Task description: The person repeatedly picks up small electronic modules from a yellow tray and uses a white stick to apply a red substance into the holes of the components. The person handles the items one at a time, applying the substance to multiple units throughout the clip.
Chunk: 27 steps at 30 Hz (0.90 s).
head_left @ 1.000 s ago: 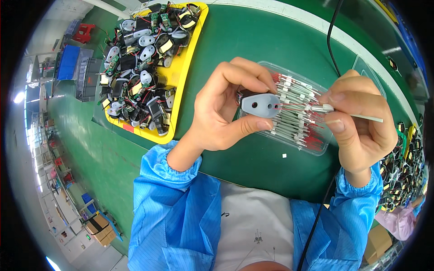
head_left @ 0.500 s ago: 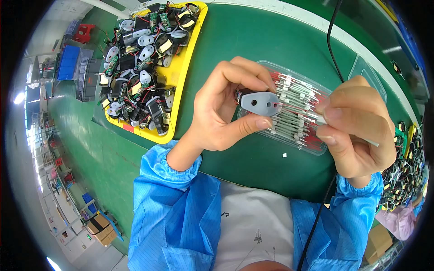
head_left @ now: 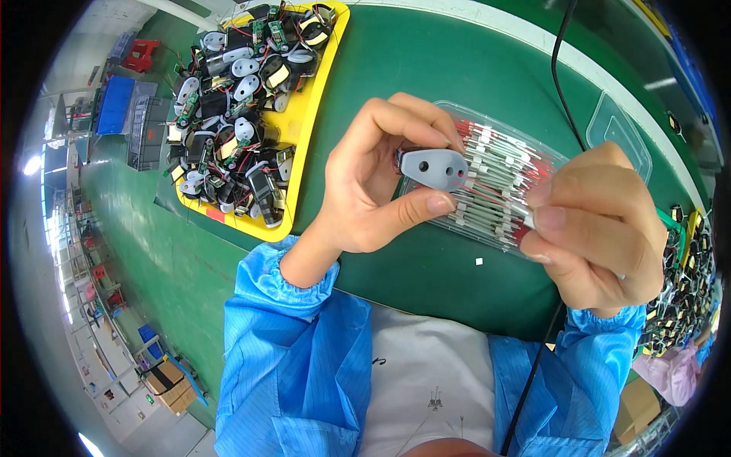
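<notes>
Between the thumb and fingers of my left hand (head_left: 373, 179) is a small plastic housing (head_left: 434, 170), with a grey tapered oval face with round holes and a dark body behind it. My right hand (head_left: 601, 232) pinches a thin wire lead (head_left: 527, 218) with a whitish sleeve. Its fine reddish end reaches toward the hole at the right end of the grey face; whether it is inside, I cannot tell. Beneath both hands lies a clear plastic box (head_left: 544, 150) filled with similar wire leads (head_left: 499, 164), white in the middle and red at the ends.
A yellow tray (head_left: 306, 118) at the left is heaped with housings, circuit boards and wires. A clear lid (head_left: 626, 129) and black cable (head_left: 560, 76) lie at the right. A small white square (head_left: 479, 261) sits on the green mat. More parts (head_left: 678, 293) are piled far right.
My right hand has moved slightly left and down with the wire lead, bringing its end to the housing's face. The housing has turned a little in my left hand.
</notes>
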Each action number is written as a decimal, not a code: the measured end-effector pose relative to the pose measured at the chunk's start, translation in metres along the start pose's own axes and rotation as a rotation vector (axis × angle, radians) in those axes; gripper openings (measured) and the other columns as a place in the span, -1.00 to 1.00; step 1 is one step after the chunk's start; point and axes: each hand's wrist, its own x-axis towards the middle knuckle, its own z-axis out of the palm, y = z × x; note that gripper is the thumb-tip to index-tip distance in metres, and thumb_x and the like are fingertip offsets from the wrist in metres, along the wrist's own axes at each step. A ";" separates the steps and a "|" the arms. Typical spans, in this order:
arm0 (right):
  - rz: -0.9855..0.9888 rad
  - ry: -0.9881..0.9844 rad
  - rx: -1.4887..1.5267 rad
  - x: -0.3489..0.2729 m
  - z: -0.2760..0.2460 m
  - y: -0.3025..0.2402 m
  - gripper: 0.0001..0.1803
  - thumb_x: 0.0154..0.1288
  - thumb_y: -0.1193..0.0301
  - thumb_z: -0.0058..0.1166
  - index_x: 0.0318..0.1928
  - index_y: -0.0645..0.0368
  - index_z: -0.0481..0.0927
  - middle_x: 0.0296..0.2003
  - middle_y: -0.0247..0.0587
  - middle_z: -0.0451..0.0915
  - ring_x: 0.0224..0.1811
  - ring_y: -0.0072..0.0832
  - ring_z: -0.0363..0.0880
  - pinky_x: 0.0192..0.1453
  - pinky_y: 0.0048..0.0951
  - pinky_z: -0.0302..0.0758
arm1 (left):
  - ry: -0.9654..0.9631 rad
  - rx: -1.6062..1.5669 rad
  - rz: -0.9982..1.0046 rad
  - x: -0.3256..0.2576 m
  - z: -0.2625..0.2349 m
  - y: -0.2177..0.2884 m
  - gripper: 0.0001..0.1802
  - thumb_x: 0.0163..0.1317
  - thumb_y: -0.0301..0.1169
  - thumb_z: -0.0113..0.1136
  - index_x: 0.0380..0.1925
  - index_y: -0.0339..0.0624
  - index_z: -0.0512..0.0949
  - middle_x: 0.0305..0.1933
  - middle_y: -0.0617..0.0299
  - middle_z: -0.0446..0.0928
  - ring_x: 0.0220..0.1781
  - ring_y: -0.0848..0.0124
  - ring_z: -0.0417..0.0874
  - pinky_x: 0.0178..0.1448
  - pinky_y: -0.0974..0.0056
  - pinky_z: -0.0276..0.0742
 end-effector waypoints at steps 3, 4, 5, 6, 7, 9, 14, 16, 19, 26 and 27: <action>-0.011 -0.014 0.016 0.001 -0.001 0.000 -0.75 0.07 0.45 0.25 -0.28 0.26 0.48 -0.35 -0.02 0.52 -0.46 -0.37 0.48 -0.46 -0.42 0.35 | 0.007 0.003 -0.008 0.001 0.001 0.001 -0.49 -0.04 -0.33 0.40 -0.17 -0.25 0.32 -0.15 -0.02 0.40 -0.10 0.27 0.47 0.00 0.23 0.42; -0.004 -0.023 0.013 0.001 -0.003 0.000 -0.75 0.07 0.45 0.25 -0.28 0.27 0.48 -0.36 -0.02 0.52 -0.47 -0.37 0.48 -0.46 -0.42 0.35 | 0.005 0.007 -0.007 0.001 0.001 0.002 -0.49 -0.04 -0.34 0.40 -0.17 -0.25 0.32 -0.15 -0.02 0.40 -0.11 0.27 0.47 0.00 0.23 0.42; -0.003 -0.018 0.013 0.001 -0.003 0.002 -0.75 0.07 0.45 0.24 -0.28 0.28 0.48 -0.36 -0.02 0.52 -0.47 -0.37 0.47 -0.46 -0.42 0.34 | 0.003 0.011 -0.007 0.001 0.002 0.003 -0.49 -0.04 -0.34 0.40 -0.17 -0.24 0.32 -0.15 -0.02 0.40 -0.11 0.27 0.46 -0.01 0.23 0.41; -0.003 -0.013 0.012 0.001 -0.003 0.003 -0.75 0.07 0.46 0.24 -0.28 0.29 0.48 -0.37 -0.01 0.51 -0.47 -0.37 0.47 -0.46 -0.42 0.34 | 0.001 0.015 -0.006 0.001 0.002 0.003 -0.50 -0.04 -0.35 0.40 -0.18 -0.24 0.32 -0.15 -0.02 0.40 -0.11 0.27 0.46 -0.01 0.23 0.41; -0.008 0.007 0.012 -0.001 -0.002 0.006 -0.75 0.07 0.46 0.23 -0.28 0.30 0.47 -0.37 -0.01 0.51 -0.47 -0.37 0.47 -0.46 -0.43 0.33 | -0.016 0.024 0.007 0.001 0.002 0.003 -0.50 -0.05 -0.35 0.40 -0.18 -0.24 0.32 -0.16 -0.02 0.40 -0.12 0.28 0.46 -0.02 0.24 0.40; -0.005 0.027 0.006 -0.002 -0.003 0.007 -0.75 0.08 0.47 0.22 -0.27 0.31 0.47 -0.37 0.01 0.51 -0.47 -0.38 0.46 -0.47 -0.43 0.32 | -0.049 0.041 0.032 0.003 0.002 0.004 -0.50 -0.05 -0.35 0.40 -0.19 -0.23 0.32 -0.16 -0.03 0.40 -0.13 0.29 0.45 -0.04 0.25 0.39; 0.020 0.050 0.024 -0.003 -0.002 0.011 -0.76 0.10 0.49 0.20 -0.27 0.33 0.46 -0.37 0.04 0.52 -0.48 -0.37 0.44 -0.48 -0.43 0.29 | -0.091 0.096 0.089 0.004 -0.001 0.002 -0.49 -0.08 -0.31 0.41 -0.22 -0.22 0.32 -0.19 -0.03 0.42 -0.16 0.29 0.43 -0.09 0.25 0.36; 0.022 0.053 0.029 -0.003 -0.002 0.011 -0.76 0.10 0.49 0.20 -0.27 0.33 0.46 -0.37 0.05 0.52 -0.48 -0.37 0.44 -0.48 -0.43 0.28 | -0.107 0.127 0.108 0.004 -0.001 0.003 -0.49 -0.09 -0.30 0.41 -0.23 -0.21 0.32 -0.21 -0.02 0.42 -0.17 0.28 0.42 -0.10 0.24 0.36; 0.018 0.043 0.020 -0.003 -0.003 0.009 -0.77 0.08 0.50 0.21 -0.27 0.33 0.47 -0.36 0.05 0.51 -0.48 -0.36 0.44 -0.48 -0.43 0.30 | -0.095 0.087 0.092 0.004 -0.001 0.003 -0.51 -0.10 -0.38 0.41 -0.22 -0.23 0.33 -0.20 -0.02 0.44 -0.14 0.27 0.44 -0.01 0.20 0.34; 0.009 0.028 0.009 -0.002 -0.003 0.006 -0.76 0.04 0.53 0.22 -0.28 0.32 0.48 -0.36 0.03 0.51 -0.48 -0.35 0.46 -0.46 -0.42 0.35 | -0.109 0.002 0.082 0.004 -0.004 0.003 -0.53 -0.10 -0.55 0.39 -0.19 -0.31 0.36 -0.14 -0.05 0.45 -0.05 0.24 0.47 0.13 0.15 0.36; 0.012 0.033 0.006 -0.002 -0.003 0.006 -0.76 0.04 0.53 0.22 -0.28 0.32 0.48 -0.36 0.03 0.51 -0.48 -0.35 0.46 -0.46 -0.42 0.35 | -0.118 0.008 0.085 0.004 -0.004 0.003 -0.53 -0.10 -0.55 0.38 -0.19 -0.31 0.36 -0.14 -0.05 0.45 -0.05 0.24 0.47 0.13 0.16 0.36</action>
